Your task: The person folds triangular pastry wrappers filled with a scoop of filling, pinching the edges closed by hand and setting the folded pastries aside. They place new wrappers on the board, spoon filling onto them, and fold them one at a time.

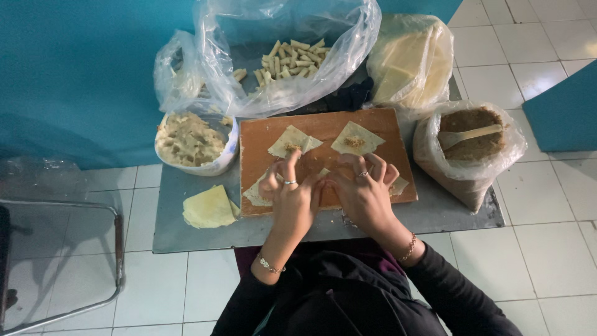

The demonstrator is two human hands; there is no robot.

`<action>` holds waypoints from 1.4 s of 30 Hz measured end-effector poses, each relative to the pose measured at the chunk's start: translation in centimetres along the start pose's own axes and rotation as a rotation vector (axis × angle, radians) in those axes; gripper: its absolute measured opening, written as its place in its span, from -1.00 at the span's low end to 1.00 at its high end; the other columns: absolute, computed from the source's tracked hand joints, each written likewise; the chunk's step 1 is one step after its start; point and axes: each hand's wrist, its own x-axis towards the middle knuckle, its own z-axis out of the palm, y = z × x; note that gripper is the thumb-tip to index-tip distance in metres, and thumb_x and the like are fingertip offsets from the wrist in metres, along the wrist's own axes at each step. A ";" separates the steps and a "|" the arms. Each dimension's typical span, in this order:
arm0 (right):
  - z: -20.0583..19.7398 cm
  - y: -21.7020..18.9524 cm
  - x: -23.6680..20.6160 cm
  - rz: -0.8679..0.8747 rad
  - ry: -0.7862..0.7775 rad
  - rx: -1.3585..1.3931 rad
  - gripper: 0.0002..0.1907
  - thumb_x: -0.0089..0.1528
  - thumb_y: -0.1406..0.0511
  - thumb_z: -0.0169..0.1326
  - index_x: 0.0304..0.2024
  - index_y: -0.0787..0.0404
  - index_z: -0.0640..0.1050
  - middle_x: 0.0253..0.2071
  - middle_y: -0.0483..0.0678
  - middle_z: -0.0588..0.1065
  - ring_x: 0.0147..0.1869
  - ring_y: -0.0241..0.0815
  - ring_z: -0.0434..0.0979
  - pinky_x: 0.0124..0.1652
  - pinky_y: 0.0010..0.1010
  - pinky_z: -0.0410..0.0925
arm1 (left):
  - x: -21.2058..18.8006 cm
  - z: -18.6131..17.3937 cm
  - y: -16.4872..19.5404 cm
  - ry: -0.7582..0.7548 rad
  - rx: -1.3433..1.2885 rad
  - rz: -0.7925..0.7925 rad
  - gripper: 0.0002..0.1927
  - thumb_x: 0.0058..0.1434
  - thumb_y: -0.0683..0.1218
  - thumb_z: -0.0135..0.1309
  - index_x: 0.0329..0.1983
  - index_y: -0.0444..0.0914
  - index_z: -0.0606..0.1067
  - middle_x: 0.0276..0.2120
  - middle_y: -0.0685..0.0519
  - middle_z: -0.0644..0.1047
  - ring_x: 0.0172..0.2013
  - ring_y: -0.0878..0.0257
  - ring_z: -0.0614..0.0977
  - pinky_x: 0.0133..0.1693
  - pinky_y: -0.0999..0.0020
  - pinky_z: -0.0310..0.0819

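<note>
While both hands [326, 190] pinch wrapper [323, 174] on board [261, 134], clear bag [292, 56] behind.

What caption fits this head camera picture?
Both hands, left hand and right hand, fold a pastry wrapper on a wooden board.

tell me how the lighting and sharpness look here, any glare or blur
Head view: dim, soft, bluish light; white glare on the clear plastic bag; soft shadow under the metal chair frame; left hand and right hand slightly soft on the wooden board; edges bow a little.
</note>
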 end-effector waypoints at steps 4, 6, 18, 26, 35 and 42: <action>0.5 0.1 0.1 0.023 0.032 0.026 -0.73 0.11 0.28 0.22 -0.16 -0.20 0.66 0.17 -0.24 0.40 0.33 0.07 0.18 0.17 0.00 0.02 | -0.6 0.3 0.3 0.107 0.053 0.001 -0.79 0.23 -0.04 0.27 -0.06 -0.04 0.69 0.45 0.05 0.20 0.27 -0.18 0.18 0.26 -0.04 -0.01; 0.6 0.0 -0.1 0.023 0.040 0.041 -0.70 0.10 0.30 0.21 -0.15 -0.21 0.67 0.18 -0.23 0.40 0.33 0.09 0.17 0.19 0.01 0.01 | -0.9 0.4 0.2 0.078 0.061 0.016 -0.76 0.25 -0.04 0.28 -0.01 -0.05 0.69 0.51 0.07 0.15 0.30 -0.17 0.18 0.28 -0.02 0.00; 1.5 -1.0 -0.6 0.086 -0.106 -0.091 -0.54 0.21 0.32 0.04 0.16 -0.09 0.59 0.32 -0.25 0.38 0.45 0.03 0.11 0.21 0.15 -0.07 | -0.6 1.0 0.3 -0.024 0.274 -0.033 -0.61 0.22 -0.07 0.13 0.13 0.04 0.64 0.55 0.18 0.04 0.37 -0.14 0.17 0.20 -0.36 -0.06; 0.2 0.1 1.4 -0.020 -0.140 -0.016 -0.40 0.15 0.41 -0.03 0.28 0.12 0.53 0.40 -0.13 0.36 0.49 0.06 0.13 0.25 0.17 -0.09 | -0.3 1.8 0.1 -0.063 0.252 -0.044 -0.61 0.26 0.00 0.11 0.17 0.00 0.60 0.54 0.12 0.03 0.35 -0.18 0.18 0.17 -0.40 -0.08; 0.2 -0.4 1.8 -0.042 -0.140 -0.028 -0.38 0.06 0.46 0.00 0.21 0.17 0.56 0.24 -0.03 0.46 0.44 0.05 0.20 0.20 0.13 -0.07 | 0.2 0.8 -0.6 -0.052 0.373 -0.070 -0.41 0.21 -0.13 0.13 0.36 0.04 0.50 0.57 0.10 0.01 0.35 -0.10 0.24 0.19 -0.28 -0.02; 0.6 2.0 4.1 -0.092 -0.112 0.136 -0.50 0.12 0.38 0.09 0.13 0.04 0.62 0.19 -0.16 0.53 0.35 -0.03 0.27 0.12 0.11 0.02 | -1.1 -5.5 -2.7 0.164 0.294 -0.215 -0.45 0.09 -0.18 0.14 0.16 0.13 0.58 0.50 -0.03 0.12 0.30 -0.22 0.22 0.17 -0.26 -0.07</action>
